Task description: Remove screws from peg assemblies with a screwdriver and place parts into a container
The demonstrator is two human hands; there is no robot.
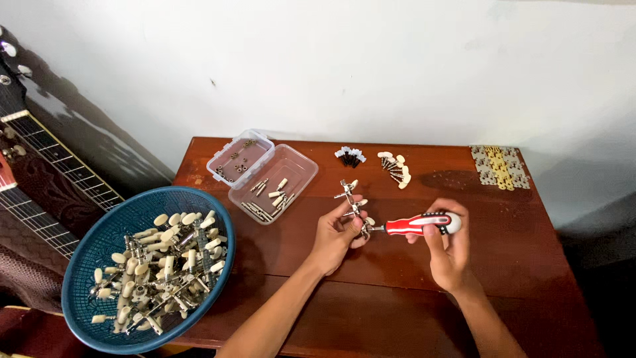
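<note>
- The counter (503, 265) is a dark reddish wooden top against a white wall; both of the person's forearms reach over it from the near edge.
- Guitar necks (40, 166) lean at the far left, off the counter.
- A round blue basket (99, 245) sits at the counter's left corner, heaped with metal tuning machines that have cream knobs.
- Two clear plastic boxes (291, 166) stand side by side behind the hands; one holds small dark screws, the other pale pegs and shafts.
- A strip of gold and silver plates (500, 166) lies at the far right, well apart from the work.
- Small piles of loose cream-knobbed pegs (395, 169) and dark screws (349, 156) lie near the back edge.
- The right hand (447, 248) has its grip closed round the red and white handle of a screwdriver (421, 224), which lies about level, its tip pointing left.
- The left hand (334, 235) has its grip closed on a metal tuning machine strip (351, 202), held just above the counter's middle, with the screwdriver tip meeting its lower end.
- Judged from this, the step in hand is turning a screw on the strip; whether in or out I cannot tell. The next move calls for keeping the tip seated and the strip steady while the handle twists.
</note>
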